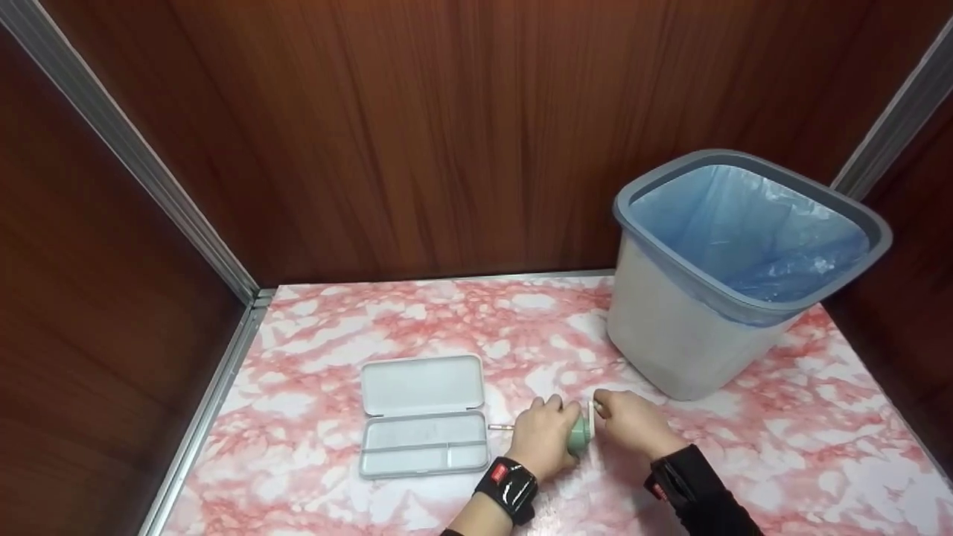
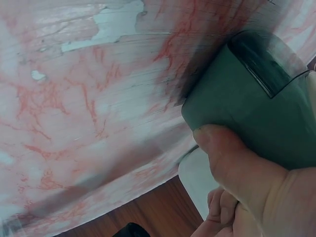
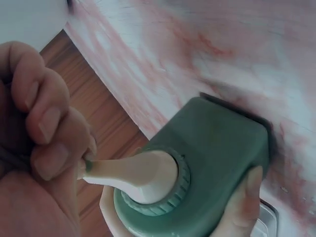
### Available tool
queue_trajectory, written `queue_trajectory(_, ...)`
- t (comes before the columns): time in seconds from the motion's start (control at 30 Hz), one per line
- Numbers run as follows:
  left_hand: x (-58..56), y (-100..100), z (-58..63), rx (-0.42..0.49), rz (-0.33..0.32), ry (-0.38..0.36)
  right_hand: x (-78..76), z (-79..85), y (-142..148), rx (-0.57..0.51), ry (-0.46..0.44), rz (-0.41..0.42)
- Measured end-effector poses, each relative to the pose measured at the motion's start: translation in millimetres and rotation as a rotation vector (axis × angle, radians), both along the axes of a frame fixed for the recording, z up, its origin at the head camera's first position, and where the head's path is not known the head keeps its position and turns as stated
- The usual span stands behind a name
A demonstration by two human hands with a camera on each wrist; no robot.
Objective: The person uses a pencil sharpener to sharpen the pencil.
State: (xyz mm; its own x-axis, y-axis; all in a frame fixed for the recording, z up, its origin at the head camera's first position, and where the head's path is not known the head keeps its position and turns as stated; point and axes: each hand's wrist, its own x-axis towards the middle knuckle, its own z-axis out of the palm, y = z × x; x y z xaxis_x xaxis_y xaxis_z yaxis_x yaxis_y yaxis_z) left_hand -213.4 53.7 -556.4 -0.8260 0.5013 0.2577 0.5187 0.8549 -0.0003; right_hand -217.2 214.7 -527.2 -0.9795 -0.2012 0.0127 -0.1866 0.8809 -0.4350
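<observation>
A green hand-crank pencil sharpener (image 1: 579, 436) lies on the marbled tabletop. My left hand (image 1: 542, 438) grips its body, the thumb pressed along one side in the left wrist view. A dark see-through window shows on the sharpener (image 2: 242, 103) there. In the right wrist view a cream crank arm (image 3: 133, 175) comes out of a ribbed green ring. The curled fingers of my right hand (image 1: 631, 423) hold the crank's outer end, and the knob is mostly hidden. Left of my left hand, a thin pencil (image 1: 500, 427) sticks out, its other end hidden by the hand.
An open, pale pencil case (image 1: 421, 386) with a divided lower tray lies left of the hands. At the right back stands a pale waste bin (image 1: 670, 335) with a grey rim and blue liner. Dark wood panels (image 1: 417, 149) enclose the table (image 1: 298, 417).
</observation>
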Motion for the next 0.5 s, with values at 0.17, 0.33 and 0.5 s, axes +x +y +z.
queue_trajectory(0.17, 0.3, 0.3, -0.8, 0.003, -0.001, 0.012, -4.3, -6.5, -0.6, 0.01, -0.048, -0.018)
queue_trajectory(0.33, -0.1, 0.7, -0.7, -0.003, -0.01, 0.01, -6.4, -16.8, 0.3, 0.028, -0.064, -0.038)
queue_trajectory(0.5, 0.2, -0.2, 0.1, -0.011, -0.005, -0.003, -6.6, -24.2, -0.1, 0.012, -0.048, -0.036)
